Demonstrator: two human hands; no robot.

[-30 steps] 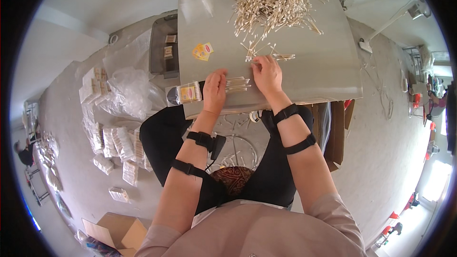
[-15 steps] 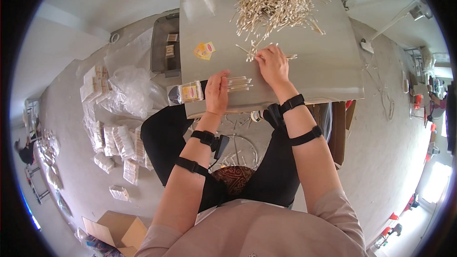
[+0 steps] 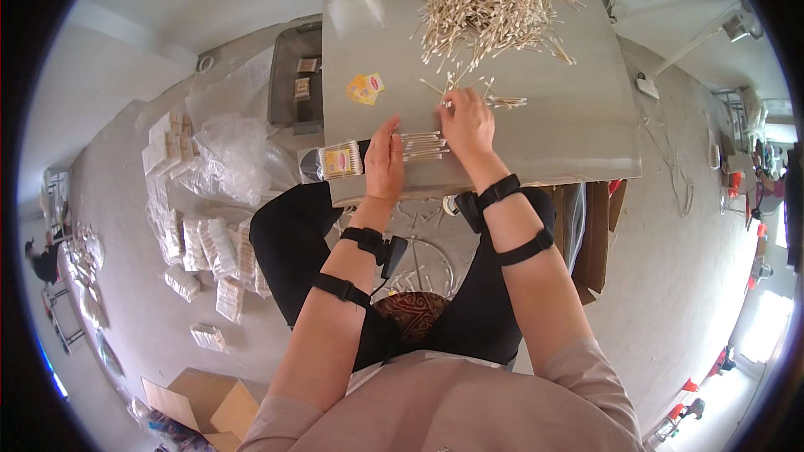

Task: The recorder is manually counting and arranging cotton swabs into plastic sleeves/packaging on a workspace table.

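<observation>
My left hand (image 3: 384, 166) rests at the table's near edge, its fingers stretched out and pointing away from me. Against its right side lies a row of cotton swabs (image 3: 425, 146), side by side; their left ends are hidden at the hand. To its left is a clear pack of cotton swabs (image 3: 340, 160) with a yellow label, and a dark piece shows between pack and hand. My right hand (image 3: 469, 122) is bent over some loose cotton swabs (image 3: 453, 81), its thumb and fingers pinched together on swabs at the fingertips.
A big heap of swabs (image 3: 494, 4) covers the far table. Yellow cards (image 3: 365, 88) lie left of my hands. A dark bin (image 3: 296, 109) with small packs stands beside the table. Bundled packs (image 3: 213, 247) and plastic film (image 3: 230, 155) are on the floor, near an open carton (image 3: 205, 402).
My right hand has moved left and slightly toward me, closer to the row of swabs. My left hand has stayed nearly in place.
</observation>
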